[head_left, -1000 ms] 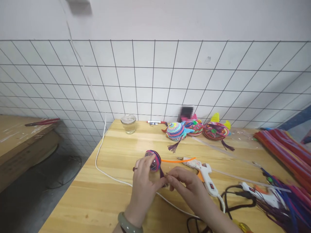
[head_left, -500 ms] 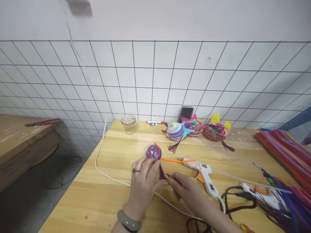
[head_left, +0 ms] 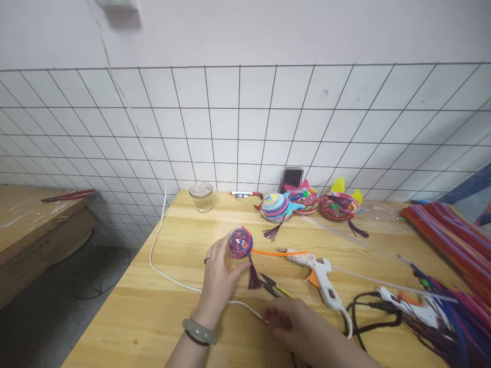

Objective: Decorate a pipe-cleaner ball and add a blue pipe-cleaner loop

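A small round ornament (head_left: 241,242) wound in pink, purple and blue yarn, with a clear shell, sits near the middle of the wooden table. My left hand (head_left: 218,273) curves round its left and lower side, fingers along the edge and thumb below. A dark purple tassel (head_left: 253,275) hangs from the ornament towards me, and an orange strip (head_left: 272,253) runs off to its right. Small scissors (head_left: 275,286) with dark blades and some yellow lie right of the tassel. Just below them is my right hand (head_left: 293,322), loosely bent and slightly blurred, nothing visible in its fingers.
A white glue gun (head_left: 324,281) lies to the right, with a second glue gun (head_left: 412,306) and black cables beyond. Finished yarn fish (head_left: 275,207) and a glass jar (head_left: 201,198) stand along the wall. Red striped fabric (head_left: 441,230) lies far right; a white cord (head_left: 172,278) crosses the table.
My left hand has shifted left, from in front of the ornament to its side. The right hand has come away from the tassel, down towards me, and the scissors now lie on the table.
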`<action>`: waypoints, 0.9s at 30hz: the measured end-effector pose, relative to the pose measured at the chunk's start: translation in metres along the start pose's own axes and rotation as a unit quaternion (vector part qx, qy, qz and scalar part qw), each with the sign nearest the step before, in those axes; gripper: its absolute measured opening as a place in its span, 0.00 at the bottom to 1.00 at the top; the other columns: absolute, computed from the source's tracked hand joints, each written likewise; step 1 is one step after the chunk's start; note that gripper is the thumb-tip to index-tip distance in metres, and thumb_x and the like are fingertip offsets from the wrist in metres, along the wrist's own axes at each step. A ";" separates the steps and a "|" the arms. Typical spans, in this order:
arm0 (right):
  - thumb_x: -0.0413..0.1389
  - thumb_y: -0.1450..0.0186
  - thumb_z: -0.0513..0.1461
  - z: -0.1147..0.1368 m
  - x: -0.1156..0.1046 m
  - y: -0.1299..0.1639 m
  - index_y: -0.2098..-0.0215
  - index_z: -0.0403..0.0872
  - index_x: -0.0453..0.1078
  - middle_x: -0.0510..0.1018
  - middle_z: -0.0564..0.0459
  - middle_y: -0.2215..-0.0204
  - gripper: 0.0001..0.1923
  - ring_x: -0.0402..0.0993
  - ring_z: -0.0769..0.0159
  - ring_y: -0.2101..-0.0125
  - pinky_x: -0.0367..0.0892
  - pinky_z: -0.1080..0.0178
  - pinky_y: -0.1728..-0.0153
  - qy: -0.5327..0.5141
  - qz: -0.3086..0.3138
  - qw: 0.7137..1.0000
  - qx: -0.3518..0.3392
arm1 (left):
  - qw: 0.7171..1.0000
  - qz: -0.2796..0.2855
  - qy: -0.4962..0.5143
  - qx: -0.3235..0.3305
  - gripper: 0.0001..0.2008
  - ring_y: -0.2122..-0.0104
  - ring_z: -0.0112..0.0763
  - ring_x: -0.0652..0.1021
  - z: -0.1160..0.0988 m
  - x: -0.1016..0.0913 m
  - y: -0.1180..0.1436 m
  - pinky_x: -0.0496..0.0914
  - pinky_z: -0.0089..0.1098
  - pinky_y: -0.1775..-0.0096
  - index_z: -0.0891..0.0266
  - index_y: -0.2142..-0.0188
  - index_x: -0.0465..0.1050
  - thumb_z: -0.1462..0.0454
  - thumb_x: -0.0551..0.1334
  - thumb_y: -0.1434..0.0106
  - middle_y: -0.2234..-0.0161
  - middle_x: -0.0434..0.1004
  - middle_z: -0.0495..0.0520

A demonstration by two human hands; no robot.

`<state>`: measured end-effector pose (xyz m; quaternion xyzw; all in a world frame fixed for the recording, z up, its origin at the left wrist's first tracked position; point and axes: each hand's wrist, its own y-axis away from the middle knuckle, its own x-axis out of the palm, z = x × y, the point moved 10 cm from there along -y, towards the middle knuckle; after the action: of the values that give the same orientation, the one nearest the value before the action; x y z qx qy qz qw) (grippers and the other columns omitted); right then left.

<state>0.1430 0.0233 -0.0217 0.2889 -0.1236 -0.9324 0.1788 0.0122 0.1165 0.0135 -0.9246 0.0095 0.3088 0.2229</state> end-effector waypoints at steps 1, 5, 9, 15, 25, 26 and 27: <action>0.48 0.50 0.29 0.002 -0.003 0.001 0.71 0.46 0.71 0.76 0.55 0.76 0.13 0.71 0.67 0.73 0.59 0.70 0.75 0.028 -0.014 0.999 -0.013 | 1.000 0.008 -0.005 -0.005 0.33 0.47 0.44 0.63 0.001 0.005 0.000 0.58 0.45 0.49 0.56 0.43 0.52 0.56 0.62 0.46 0.48 0.63 0.60; 0.49 0.45 0.34 0.000 -0.016 0.007 0.71 0.47 0.73 0.76 0.55 0.80 0.11 0.69 0.67 0.78 0.57 0.70 0.78 0.098 -0.067 0.993 -0.012 | 0.997 0.017 -0.058 -0.047 0.39 0.42 0.48 0.55 0.010 0.015 0.000 0.55 0.48 0.47 0.58 0.41 0.47 0.56 0.63 0.49 0.43 0.54 0.65; 0.49 0.46 0.33 -0.005 -0.020 0.014 0.71 0.47 0.73 0.75 0.55 0.80 0.11 0.69 0.68 0.78 0.57 0.71 0.78 0.119 -0.071 0.990 0.002 | 0.993 0.038 -0.090 -0.069 0.41 0.41 0.50 0.53 0.013 0.020 -0.001 0.55 0.48 0.47 0.58 0.40 0.46 0.57 0.64 0.49 0.42 0.49 0.67; 0.48 0.51 0.28 0.005 -0.006 0.024 0.67 0.47 0.71 0.74 0.53 0.68 0.17 0.70 0.69 0.69 0.61 0.72 0.69 0.115 -0.032 0.991 -0.060 | 0.996 0.041 -0.062 -0.051 0.37 0.42 0.53 0.55 0.003 0.024 -0.017 0.53 0.50 0.47 0.55 0.43 0.55 0.60 0.65 0.51 0.42 0.52 0.64; 0.49 0.43 0.33 0.001 -0.018 0.034 0.67 0.47 0.72 0.77 0.53 0.70 0.11 0.71 0.67 0.69 0.62 0.70 0.69 0.080 -0.064 0.994 -0.033 | 0.933 0.032 0.281 -0.222 0.31 0.54 0.42 0.73 0.042 0.028 -0.027 0.64 0.44 0.52 0.62 0.47 0.58 0.56 0.64 0.49 0.53 0.70 0.64; 0.48 0.41 0.35 -0.001 -0.025 0.035 0.67 0.47 0.72 0.77 0.53 0.71 0.11 0.71 0.67 0.70 0.63 0.70 0.69 0.066 -0.089 0.994 -0.021 | 0.921 0.052 0.309 -0.230 0.28 0.56 0.41 0.74 0.038 0.031 -0.025 0.67 0.43 0.55 0.62 0.48 0.59 0.55 0.61 0.46 0.53 0.71 0.64; 0.48 0.40 0.36 -0.003 -0.032 0.035 0.67 0.47 0.71 0.76 0.53 0.71 0.10 0.71 0.66 0.70 0.63 0.69 0.70 0.049 -0.112 0.992 -0.011 | 0.909 0.075 0.335 -0.236 0.24 0.57 0.40 0.75 0.033 0.034 -0.022 0.69 0.42 0.57 0.63 0.49 0.61 0.54 0.58 0.43 0.54 0.72 0.64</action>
<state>0.1785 0.0043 0.0028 0.3442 -0.0717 -0.9325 0.0823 0.0244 0.1541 -0.0212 -0.9959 0.0795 -0.0099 -0.0420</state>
